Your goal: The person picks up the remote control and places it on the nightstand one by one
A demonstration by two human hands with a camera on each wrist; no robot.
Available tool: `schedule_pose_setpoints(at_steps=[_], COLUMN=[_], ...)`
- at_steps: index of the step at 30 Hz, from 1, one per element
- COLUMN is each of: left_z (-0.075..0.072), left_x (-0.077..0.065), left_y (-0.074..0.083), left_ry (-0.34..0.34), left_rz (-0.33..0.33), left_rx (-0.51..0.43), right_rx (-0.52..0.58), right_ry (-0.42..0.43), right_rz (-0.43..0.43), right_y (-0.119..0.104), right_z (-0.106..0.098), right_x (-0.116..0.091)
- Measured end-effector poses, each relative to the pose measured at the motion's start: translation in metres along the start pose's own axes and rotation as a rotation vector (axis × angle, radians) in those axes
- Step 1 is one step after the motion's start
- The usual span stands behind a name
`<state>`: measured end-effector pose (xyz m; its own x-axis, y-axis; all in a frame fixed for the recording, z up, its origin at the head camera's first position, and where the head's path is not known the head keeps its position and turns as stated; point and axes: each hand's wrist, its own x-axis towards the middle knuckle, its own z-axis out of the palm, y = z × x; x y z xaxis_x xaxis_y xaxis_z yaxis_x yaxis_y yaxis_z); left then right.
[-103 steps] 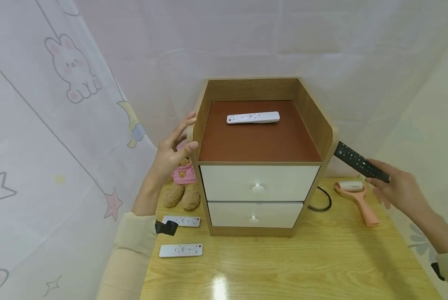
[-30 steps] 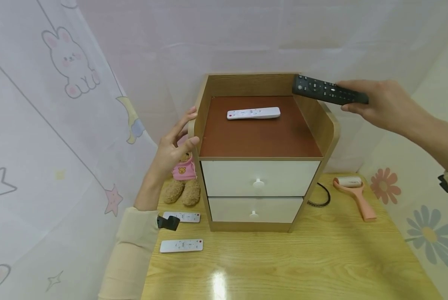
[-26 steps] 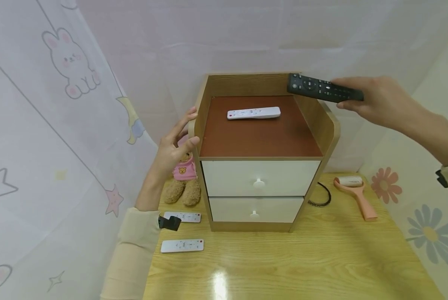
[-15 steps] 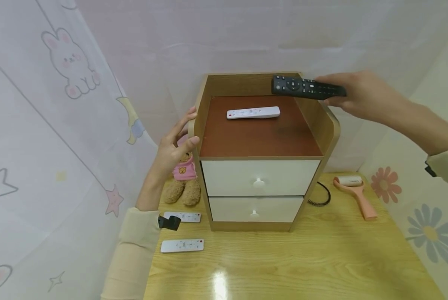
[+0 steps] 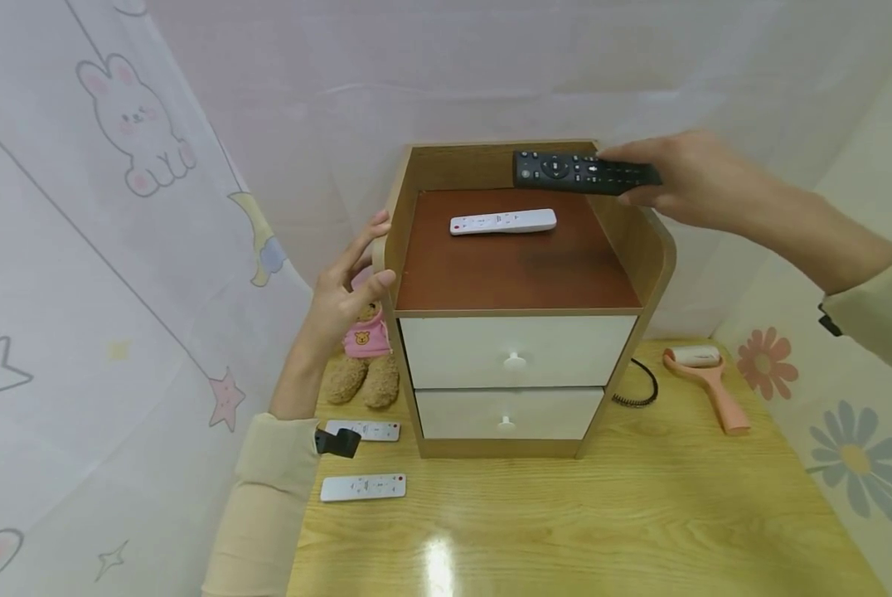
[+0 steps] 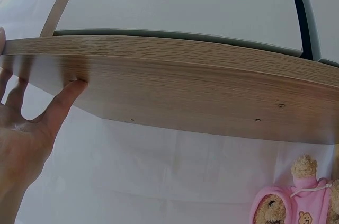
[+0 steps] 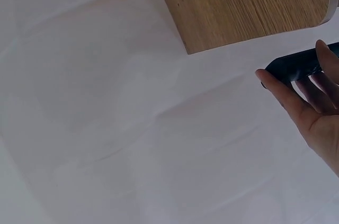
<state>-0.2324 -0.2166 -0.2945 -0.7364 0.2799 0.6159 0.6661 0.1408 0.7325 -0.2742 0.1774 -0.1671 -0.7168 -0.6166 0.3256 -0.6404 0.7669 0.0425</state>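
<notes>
My right hand [image 5: 685,178] holds a black remote control [image 5: 565,172] by one end, with fingers and thumb on its sides. The remote hangs over the rear right part of the small cabinet's [image 5: 521,313] brown top, its buttons facing me. On that top lies a white remote control [image 5: 502,222]. My left hand [image 5: 336,300] rests against the cabinet's left side panel [image 6: 175,86], its fingers extended and holding nothing. In the right wrist view the black remote [image 7: 299,65] is partly cut off at the frame's edge.
Left of the cabinet sits a teddy bear [image 5: 367,342] in pink. Two more white remotes, one farther back [image 5: 371,430] and one nearer [image 5: 364,487], lie on the wooden table [image 5: 521,531]. A lint roller [image 5: 715,385] and a black coiled cord [image 5: 643,396] lie to the right.
My right hand has lifted the black remote from beside the cabinet's right side, then carried it left over the top. My left hand stays at the left panel.
</notes>
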Motion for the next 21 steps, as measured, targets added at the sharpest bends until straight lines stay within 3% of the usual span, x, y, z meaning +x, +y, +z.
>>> schedule_pose_setpoints(at_steps=[13, 21], left_z=[0.001, 0.001], left_x=[-0.002, -0.001], left_y=[0.0, 0.0], left_ry=[0.004, 0.0], left_rz=[-0.012, 0.004], left_rx=[-0.02, 0.002], right_rx=[0.039, 0.052], right_ry=[-0.133, -0.271], right_rz=[-0.005, 0.007], right_y=[-0.019, -0.028], right_z=[0.01, 0.022], right_x=[0.024, 0.036])
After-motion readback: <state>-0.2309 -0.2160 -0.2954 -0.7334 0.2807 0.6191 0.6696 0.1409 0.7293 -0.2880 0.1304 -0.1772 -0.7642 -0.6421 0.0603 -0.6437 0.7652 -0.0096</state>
